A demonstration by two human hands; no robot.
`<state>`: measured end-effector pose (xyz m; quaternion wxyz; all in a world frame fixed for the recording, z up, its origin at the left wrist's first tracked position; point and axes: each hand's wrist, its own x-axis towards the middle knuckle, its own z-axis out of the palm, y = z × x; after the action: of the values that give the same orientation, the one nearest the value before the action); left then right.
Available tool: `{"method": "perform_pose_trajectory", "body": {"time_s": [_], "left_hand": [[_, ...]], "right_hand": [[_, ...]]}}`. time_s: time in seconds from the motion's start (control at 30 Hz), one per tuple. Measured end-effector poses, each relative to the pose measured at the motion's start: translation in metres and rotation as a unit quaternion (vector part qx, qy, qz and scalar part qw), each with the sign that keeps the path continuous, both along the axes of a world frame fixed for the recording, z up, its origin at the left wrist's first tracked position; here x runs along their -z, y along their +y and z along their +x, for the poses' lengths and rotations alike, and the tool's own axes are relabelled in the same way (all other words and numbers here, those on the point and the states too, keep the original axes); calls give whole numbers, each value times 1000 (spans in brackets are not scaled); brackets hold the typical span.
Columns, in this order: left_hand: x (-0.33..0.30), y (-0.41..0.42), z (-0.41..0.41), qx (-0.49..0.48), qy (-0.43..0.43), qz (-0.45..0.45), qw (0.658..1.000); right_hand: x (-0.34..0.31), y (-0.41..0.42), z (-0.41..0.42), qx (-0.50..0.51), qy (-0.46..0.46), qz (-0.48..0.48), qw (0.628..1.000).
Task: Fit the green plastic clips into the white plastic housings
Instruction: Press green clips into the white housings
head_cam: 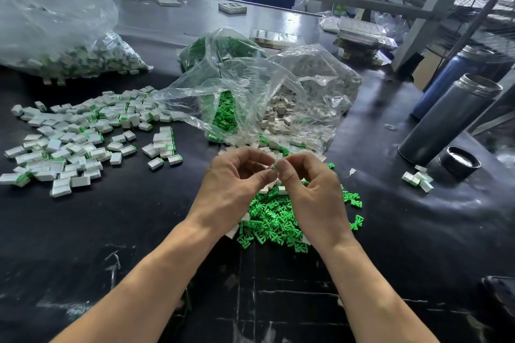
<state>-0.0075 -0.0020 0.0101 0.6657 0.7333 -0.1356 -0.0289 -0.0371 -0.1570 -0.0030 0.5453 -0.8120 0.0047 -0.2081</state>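
A: What is laid out at the left?

B: A scatter of boxy white housings with green clips fitted (83,142) is spread on the glossy black worktop (139,231), below a crinkled clear bag (55,25).

A: And in the middle?

B: A small white housing with a green clip (274,166) is pinched between the left hand (237,184) and right hand (312,189), fingertips brought together above a heap of loose green clips (278,220).

A: At the right?

B: Two smooth cylindrical metal flasks (451,117) are seen.
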Motion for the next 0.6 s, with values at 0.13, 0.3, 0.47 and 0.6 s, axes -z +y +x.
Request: {"method": "perform_pose_trajectory", "body": {"time_s": [0.13, 0.3, 0.47, 0.6], "left_hand": [[-1, 5, 3, -1, -5, 33, 999], [-1, 28, 17, -72, -32, 123, 989], [6, 57, 39, -196, 3, 332, 923], [7, 68, 46, -251, 3, 410, 877]], "right_hand": [[-1, 1, 0, -5, 20, 0, 1000], [-1, -6, -1, 66, 34, -18, 997], [-3, -15, -1, 88, 90, -100, 987], [-7, -14, -4, 65, 125, -144, 979]]}}
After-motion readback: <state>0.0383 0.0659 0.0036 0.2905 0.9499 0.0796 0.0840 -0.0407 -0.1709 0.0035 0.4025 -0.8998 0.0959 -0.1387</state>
